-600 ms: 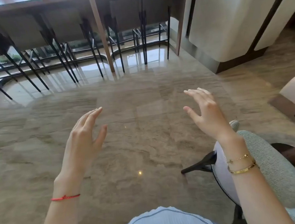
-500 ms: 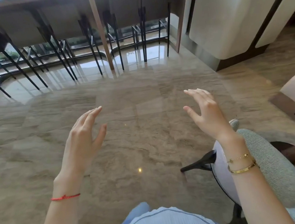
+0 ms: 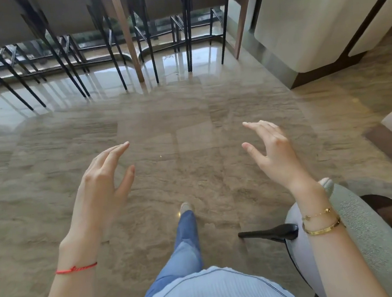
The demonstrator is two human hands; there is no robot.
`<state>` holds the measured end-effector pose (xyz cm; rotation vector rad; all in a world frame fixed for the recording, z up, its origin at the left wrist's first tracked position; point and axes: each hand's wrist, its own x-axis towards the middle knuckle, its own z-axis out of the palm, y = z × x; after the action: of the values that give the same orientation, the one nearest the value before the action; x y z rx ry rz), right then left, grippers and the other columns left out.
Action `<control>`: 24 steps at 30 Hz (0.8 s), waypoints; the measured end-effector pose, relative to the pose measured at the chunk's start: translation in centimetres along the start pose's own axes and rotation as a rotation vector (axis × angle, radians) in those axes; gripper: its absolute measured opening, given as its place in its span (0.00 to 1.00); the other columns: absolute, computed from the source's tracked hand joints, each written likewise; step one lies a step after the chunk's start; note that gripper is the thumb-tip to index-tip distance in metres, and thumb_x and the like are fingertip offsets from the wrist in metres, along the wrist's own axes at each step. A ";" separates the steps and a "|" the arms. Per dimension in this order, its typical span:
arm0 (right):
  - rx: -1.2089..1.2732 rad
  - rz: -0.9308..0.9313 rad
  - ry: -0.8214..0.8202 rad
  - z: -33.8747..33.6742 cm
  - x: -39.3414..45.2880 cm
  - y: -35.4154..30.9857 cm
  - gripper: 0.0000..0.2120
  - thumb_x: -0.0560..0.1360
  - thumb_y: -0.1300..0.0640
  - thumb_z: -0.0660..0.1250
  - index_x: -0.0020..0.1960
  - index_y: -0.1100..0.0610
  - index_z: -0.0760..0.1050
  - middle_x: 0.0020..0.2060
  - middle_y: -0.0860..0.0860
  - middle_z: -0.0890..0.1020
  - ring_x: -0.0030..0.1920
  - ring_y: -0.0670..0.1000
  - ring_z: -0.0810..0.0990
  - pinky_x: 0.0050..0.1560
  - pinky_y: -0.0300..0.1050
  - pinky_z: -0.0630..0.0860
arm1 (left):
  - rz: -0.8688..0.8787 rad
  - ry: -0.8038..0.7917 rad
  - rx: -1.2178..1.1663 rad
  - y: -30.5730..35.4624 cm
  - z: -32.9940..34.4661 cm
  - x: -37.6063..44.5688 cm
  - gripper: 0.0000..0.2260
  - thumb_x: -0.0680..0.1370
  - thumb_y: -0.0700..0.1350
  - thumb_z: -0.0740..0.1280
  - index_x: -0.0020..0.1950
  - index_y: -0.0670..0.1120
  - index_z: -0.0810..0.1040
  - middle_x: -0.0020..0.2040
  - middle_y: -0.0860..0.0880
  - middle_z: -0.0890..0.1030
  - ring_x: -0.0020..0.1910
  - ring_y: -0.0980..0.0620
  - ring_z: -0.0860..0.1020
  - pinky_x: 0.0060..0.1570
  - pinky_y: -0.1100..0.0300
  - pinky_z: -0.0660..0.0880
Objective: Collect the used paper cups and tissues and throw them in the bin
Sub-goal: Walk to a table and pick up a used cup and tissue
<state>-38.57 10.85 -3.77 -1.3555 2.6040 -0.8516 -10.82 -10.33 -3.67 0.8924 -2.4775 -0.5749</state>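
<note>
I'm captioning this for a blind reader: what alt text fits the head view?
Two empty, open hands, left hand and right hand, raised over a polished stone floor while the person steps forward; a grey chair stands at right, bar stools ahead.

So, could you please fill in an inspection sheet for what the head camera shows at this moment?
Surface: glossy stone floor, bare in the middle, with reflections near the windows.
Job's things: no paper cups, tissues or bin seen.
Clutter: nothing seen on the floor.
Hands: left hand and right hand both raised, fingers spread, holding nothing; red string on the left wrist, gold bracelets on the right.
Cables: nothing seen.
Surroundings: black stool legs under a counter ahead; pale cabinet upper right; grey padded chair beside the right arm; a leg in jeans stepping forward.
</note>
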 end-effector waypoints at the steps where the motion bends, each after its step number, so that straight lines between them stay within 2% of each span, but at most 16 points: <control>1: -0.002 0.001 -0.002 0.5 1.9 0.3 0.21 0.78 0.52 0.64 0.70 0.54 0.69 0.67 0.51 0.74 0.73 0.51 0.63 0.73 0.49 0.60 | 0.000 0.000 -0.002 -0.6 0.4 1.9 0.21 0.78 0.45 0.66 0.71 0.49 0.70 0.67 0.49 0.75 0.68 0.51 0.70 0.66 0.59 0.65; 8: 0.028 0.010 0.016 2.2 17.9 1.3 0.21 0.78 0.53 0.65 0.70 0.54 0.70 0.66 0.50 0.75 0.72 0.51 0.63 0.73 0.47 0.60 | 0.020 -0.020 -0.015 -3.7 2.1 18.7 0.22 0.78 0.46 0.66 0.72 0.49 0.70 0.67 0.48 0.75 0.67 0.49 0.71 0.65 0.55 0.67; 14: 0.025 0.032 0.050 3.1 28.9 2.9 0.21 0.79 0.51 0.64 0.71 0.52 0.68 0.66 0.47 0.74 0.73 0.47 0.62 0.72 0.45 0.60 | 0.076 -0.066 -0.008 -4.6 4.1 31.7 0.22 0.78 0.47 0.65 0.73 0.49 0.68 0.68 0.49 0.74 0.68 0.50 0.70 0.64 0.58 0.66; 20: 0.039 0.098 0.039 4.6 40.0 7.3 0.21 0.78 0.50 0.64 0.71 0.52 0.68 0.66 0.48 0.74 0.72 0.48 0.63 0.72 0.44 0.60 | 0.104 -0.131 -0.007 -5.7 8.5 44.1 0.23 0.79 0.47 0.65 0.73 0.49 0.68 0.67 0.48 0.74 0.68 0.51 0.70 0.65 0.60 0.65; 24: 0.054 0.102 0.046 5.5 48.7 11.3 0.21 0.78 0.50 0.64 0.70 0.51 0.68 0.66 0.48 0.74 0.72 0.47 0.63 0.72 0.48 0.63 | 0.107 -0.130 -0.010 -6.2 12.5 52.9 0.23 0.78 0.48 0.65 0.73 0.49 0.69 0.67 0.48 0.75 0.67 0.50 0.71 0.65 0.57 0.67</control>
<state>-74.50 -24.27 -5.70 -1.1922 2.6374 -0.9417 -51.10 -47.28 -3.16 0.7343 -2.6176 -0.6267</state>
